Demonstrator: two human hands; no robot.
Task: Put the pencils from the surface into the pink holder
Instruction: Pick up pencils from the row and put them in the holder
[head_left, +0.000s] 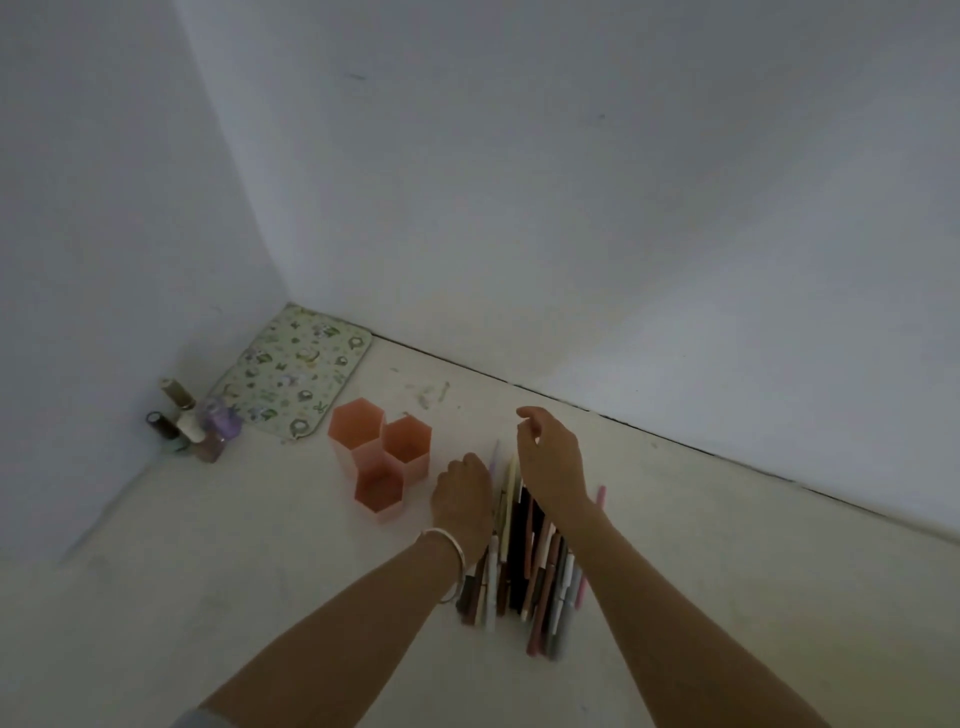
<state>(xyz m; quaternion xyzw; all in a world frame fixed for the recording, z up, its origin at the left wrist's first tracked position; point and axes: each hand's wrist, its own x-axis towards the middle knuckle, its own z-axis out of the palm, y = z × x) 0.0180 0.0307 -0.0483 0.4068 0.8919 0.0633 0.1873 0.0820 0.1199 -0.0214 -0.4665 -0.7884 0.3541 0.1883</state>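
A pink holder (382, 457) made of three joined hexagonal cups stands on the pale surface, all cups look empty. To its right lies a pile of several pencils and pens (524, 561) side by side, pointing away from me. My left hand (462, 493), with a silver bangle on the wrist, rests on the left edge of the pile with fingers curled down; whether it grips a pencil is hidden. My right hand (550, 457) hovers above the far end of the pile, fingers loosely bent and holding nothing.
A patterned mat (296, 374) lies in the back left corner. Several small bottles (192, 421) stand against the left wall. White walls close the surface at the back and left.
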